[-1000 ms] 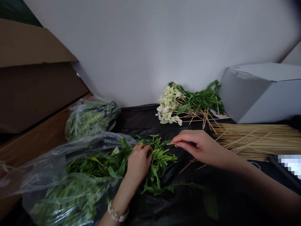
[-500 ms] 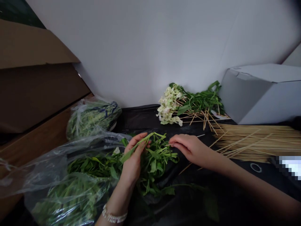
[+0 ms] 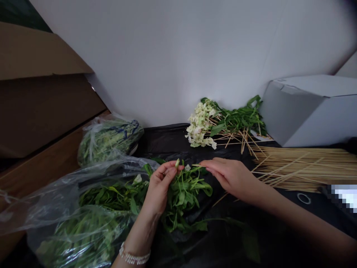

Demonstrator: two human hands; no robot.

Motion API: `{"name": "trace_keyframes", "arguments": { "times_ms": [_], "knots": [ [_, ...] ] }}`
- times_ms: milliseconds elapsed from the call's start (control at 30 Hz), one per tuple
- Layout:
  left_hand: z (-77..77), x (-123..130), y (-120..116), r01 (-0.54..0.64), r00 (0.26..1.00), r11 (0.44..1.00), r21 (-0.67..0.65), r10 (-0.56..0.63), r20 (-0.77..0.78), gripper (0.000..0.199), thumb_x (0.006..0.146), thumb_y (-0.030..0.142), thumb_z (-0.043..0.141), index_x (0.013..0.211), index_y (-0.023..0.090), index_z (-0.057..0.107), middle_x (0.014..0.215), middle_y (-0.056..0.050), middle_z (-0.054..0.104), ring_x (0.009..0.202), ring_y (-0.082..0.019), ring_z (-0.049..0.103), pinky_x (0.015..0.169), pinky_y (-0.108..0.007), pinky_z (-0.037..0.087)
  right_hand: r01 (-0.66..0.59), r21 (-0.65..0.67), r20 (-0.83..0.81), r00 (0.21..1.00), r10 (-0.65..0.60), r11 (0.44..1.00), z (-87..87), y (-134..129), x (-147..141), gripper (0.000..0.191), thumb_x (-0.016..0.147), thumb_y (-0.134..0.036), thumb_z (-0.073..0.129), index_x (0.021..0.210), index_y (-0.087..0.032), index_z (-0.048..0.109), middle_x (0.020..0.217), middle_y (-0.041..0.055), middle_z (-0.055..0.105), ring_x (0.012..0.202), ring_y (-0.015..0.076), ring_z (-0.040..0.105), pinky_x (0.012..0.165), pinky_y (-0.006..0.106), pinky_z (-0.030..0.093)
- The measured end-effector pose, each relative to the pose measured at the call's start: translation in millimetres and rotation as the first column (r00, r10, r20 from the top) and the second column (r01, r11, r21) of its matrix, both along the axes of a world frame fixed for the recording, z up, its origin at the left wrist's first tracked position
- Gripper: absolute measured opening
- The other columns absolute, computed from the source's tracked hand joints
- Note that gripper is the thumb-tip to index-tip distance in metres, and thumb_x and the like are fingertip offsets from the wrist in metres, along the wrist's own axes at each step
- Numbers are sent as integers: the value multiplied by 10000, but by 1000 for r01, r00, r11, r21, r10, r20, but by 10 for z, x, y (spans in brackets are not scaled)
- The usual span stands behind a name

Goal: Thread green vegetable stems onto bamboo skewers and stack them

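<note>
Thumb and fingers pinched, the left hand (image 3: 159,186) points toward one o'clock; the right hand (image 3: 227,173), also pinched, points toward ten, its forearm (image 3: 292,212) slanting to four.

A plain, pale wall (image 3: 167,59) rises at the back in dim, cool light. A brown cardboard box (image 3: 41,111) stands at left beside brown wood (image 3: 55,163), black sheeting (image 3: 164,140) spreads below, and a white box (image 3: 312,108) stands at right
</note>
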State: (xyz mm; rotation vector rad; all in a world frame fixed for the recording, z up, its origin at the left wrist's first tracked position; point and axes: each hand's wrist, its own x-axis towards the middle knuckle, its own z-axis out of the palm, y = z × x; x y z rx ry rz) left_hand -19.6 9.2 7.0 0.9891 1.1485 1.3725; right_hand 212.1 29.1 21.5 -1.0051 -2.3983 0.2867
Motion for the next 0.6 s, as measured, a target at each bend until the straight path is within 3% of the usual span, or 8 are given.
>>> {"name": "trace_keyframes", "arguments": {
  "times_ms": [133,267,333,500,600],
  "knots": [
    [-40,-26,15,0,1000,1000,29,1,-14,284,760,331,761,998,180,728,909,-59,771,817,-138,673,810,-237,491,53,86,32,998,-56,995,26,-65,-39,376,945,-112,392,1263,-156,589,989,93,680,914,208,629,816,362,510],
    [-18,-13,7,35,999,999,16,-35,19,316,740,305,781,1025,178,732,950,-74,768,820,-140,673,775,-230,496,15,131,13,1000,-16,991,38,-105,-68,432,909,-46,363,1296,-92,548,989,108,667,903,217,603,809,369,506],
    [9,2,-5,52,998,999,12,-53,40,308,718,294,799,995,175,739,946,-78,770,823,-144,675,773,-230,499,-7,154,26,1000,3,988,30,-122,-80,409,923,-54,358,1268,-109,571,994,101,676,907,214,611,803,353,503],
    [30,27,-28,79,995,997,5,-79,53,292,705,319,809,948,169,748,884,-75,772,775,-155,680,747,-250,519,43,205,103,993,-65,978,2,-169,-98,417,933,-95,416,1306,-205,567,862,34,673,705,170,638,604,275,461],
    [9,29,-31,78,996,997,13,-78,34,260,709,309,806,928,179,753,847,-57,770,769,-153,683,766,-255,521,56,218,105,991,-81,974,-8,-184,-102,426,925,-89,423,1306,-203,575,848,33,673,694,156,646,589,255,448]
  ]
}}
